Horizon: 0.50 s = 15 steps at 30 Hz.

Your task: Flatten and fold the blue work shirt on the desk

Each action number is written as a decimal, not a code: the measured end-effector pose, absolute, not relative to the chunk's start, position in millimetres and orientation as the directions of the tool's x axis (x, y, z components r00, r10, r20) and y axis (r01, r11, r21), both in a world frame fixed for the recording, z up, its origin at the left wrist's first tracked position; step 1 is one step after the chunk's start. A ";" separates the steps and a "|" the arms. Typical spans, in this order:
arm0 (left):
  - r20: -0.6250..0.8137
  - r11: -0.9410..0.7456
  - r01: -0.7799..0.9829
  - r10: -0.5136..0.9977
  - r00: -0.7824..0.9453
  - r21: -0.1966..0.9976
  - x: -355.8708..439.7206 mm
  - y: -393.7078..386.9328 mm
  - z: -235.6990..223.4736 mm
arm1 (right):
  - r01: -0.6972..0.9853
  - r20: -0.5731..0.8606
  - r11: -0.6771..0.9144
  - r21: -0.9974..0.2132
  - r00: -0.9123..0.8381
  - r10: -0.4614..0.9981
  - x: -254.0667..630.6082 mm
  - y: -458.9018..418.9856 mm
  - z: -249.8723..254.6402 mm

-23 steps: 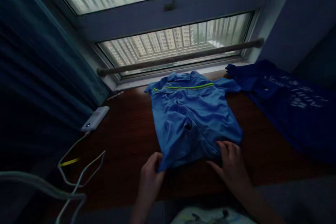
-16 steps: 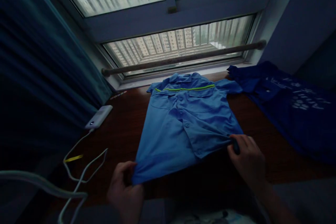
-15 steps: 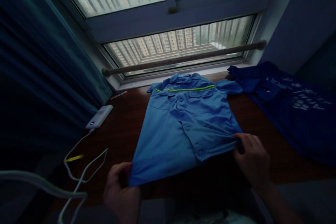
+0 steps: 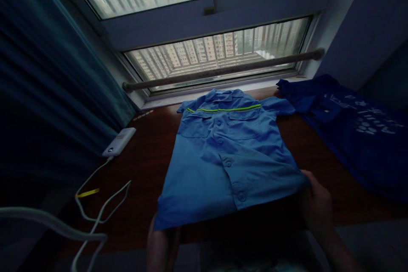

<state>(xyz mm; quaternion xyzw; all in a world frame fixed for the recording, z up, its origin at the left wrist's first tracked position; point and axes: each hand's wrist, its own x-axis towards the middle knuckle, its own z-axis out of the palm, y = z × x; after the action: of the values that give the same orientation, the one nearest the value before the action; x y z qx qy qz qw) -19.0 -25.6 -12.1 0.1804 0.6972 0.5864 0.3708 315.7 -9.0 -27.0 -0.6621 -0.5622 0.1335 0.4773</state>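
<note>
shirt: and it's light blue cloth (image 4: 229,153) at the centre of the dial, front upward on the brown tabletop (image 4: 149,157), collar (image 4: 223,95) at twelve o'clock, hem (image 4: 204,216) at six and looking lifted between two hands.

left hand (image 4: 162,238): down at seven o'clock, under the hem corner and holding it; the cloth drapes across the fingers, so how tight that pinch is, i cannot tell.

right hand (image 4: 315,204): over at four o'clock, holding the opposite corner, closed in narrow at the edge, fingertips tucked out of sight behind the fabric.

stripe (image 4: 223,110): bright yellow-green, running across the chest just below twelve.

buttons (image 4: 241,196): a row down the front, the largest-looking one close to the hem at six, creases fanning from there towards the four o'clock grip.

darker garment (image 4: 360,136): deep blue with white print, at three o'clock; the shirt's two o'clock sleeve (image 4: 279,105) meets its edge, touching or overlapping, cannot tell which.

white device (image 4: 119,142): at nine o'clock, well apart from both hands, cable (image 4: 94,172) plugged in and looping to eight, yellow strip (image 4: 87,192) against it.

rail (image 4: 219,71): straight across at twelve, before the window (image 4: 191,53), with the blue curtain (image 4: 63,72) hanging at ten.
</note>
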 end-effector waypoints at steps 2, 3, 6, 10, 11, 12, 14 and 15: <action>-0.360 0.279 -0.228 0.703 -0.614 0.933 -22.9 -25.9 -10.1 | 0.452 0.211 0.019 -0.892 0.379 0.901 315.6 -9.9 -16.5; -0.334 0.285 -0.179 0.724 -0.604 0.942 -26.0 -26.0 -8.5 | 0.356 0.140 -0.015 -0.934 0.403 0.904 314.9 -9.4 -9.4; -0.143 0.270 0.131 0.792 -0.593 0.954 -35.3 -27.8 -3.3 | 0.109 0.017 -0.050 -0.993 0.540 0.841 311.2 -4.8 14.2; 0.227 0.186 0.539 0.761 -0.608 0.822 -35.5 -36.2 4.6 | 0.034 0.068 0.062 -0.998 0.693 0.717 305.8 0.5 32.5; 0.311 0.170 0.592 0.720 -0.621 0.788 -33.3 -38.6 6.3 | 0.066 0.112 0.093 -0.993 0.724 0.680 305.2 0.6 32.8; 0.358 0.164 0.609 0.681 -0.639 0.776 -31.1 -40.5 7.5 | 0.114 0.160 0.112 -0.987 0.744 0.649 305.2 0.1 31.5; 0.293 0.161 0.514 0.665 -0.687 0.843 -28.1 -42.0 8.0 | 0.241 0.275 0.139 -0.961 0.743 0.610 307.5 -2.1 26.2; 0.204 0.160 0.406 0.668 -0.716 0.900 -28.0 -41.3 7.2 | 0.325 0.347 0.151 -0.934 0.716 0.606 309.9 -3.6 23.1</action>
<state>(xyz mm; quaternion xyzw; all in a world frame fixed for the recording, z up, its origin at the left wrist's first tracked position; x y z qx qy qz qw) -28.0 -41.3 7.2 0.3568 0.7520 0.5408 0.1211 309.9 -3.6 23.1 -0.6431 -0.3616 0.1053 0.6668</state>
